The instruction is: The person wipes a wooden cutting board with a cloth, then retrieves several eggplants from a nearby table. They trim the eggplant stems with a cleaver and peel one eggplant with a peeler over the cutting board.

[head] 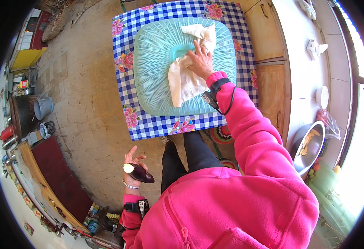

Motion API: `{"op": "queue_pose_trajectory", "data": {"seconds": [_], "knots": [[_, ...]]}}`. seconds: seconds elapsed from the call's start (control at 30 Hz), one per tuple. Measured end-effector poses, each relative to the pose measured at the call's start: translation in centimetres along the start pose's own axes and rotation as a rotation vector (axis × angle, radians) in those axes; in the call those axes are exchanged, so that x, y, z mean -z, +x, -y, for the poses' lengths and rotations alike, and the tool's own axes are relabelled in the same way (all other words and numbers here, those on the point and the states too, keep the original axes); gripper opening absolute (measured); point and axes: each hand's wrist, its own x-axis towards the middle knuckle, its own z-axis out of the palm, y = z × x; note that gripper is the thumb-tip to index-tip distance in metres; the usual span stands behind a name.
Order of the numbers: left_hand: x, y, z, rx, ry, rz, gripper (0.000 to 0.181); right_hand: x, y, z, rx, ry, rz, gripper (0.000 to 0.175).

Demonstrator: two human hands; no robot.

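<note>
My left hand [134, 169] is low at my left side, palm up, holding a dark purple eggplant [143, 174] whose pale cut end shows. Its fingers are partly spread around the eggplant. My right hand [200, 59] reaches forward onto a crumpled cream cloth [190, 84], which lies over a light-green plastic mesh food cover [152, 71]. The fingers press or pinch the cloth near the cover's central handle; the exact grip cannot be told. The cover stands on a table with a blue-and-white checked, flowered tablecloth [124, 93].
On the white counter [304, 71] at right are a metal basin [297, 152] with pale cut pieces, a round white object [322, 97] and a tissue pack [315, 49]. Wooden cabinets [272, 96] stand below. A grey bucket [43, 108] is at left; a patterned stool seat [222, 134] is beside the table.
</note>
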Motion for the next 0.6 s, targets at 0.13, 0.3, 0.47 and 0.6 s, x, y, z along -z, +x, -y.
{"op": "queue_pose_trajectory", "data": {"seconds": [0.13,0.3,0.47,0.6], "knots": [[0.0,1.4,-0.7,-0.006,-0.009,0.014,0.060,1.3,-1.0,-0.6,0.041,0.036,-0.028,0.033],[2.5,1.3,-2.8,-0.017,-0.053,0.061,0.061,9.4,-8.5,-4.6,-0.003,0.264,-0.285,0.035],[5.7,1.7,-3.8,0.001,-0.034,0.036,0.059,19.5,-20.3,-11.3,0.070,0.385,-0.385,0.043],[6.7,2.0,-4.2,-0.003,0.100,0.063,0.058,23.5,-28.2,-15.6,-0.611,1.175,-0.685,0.046]]}}
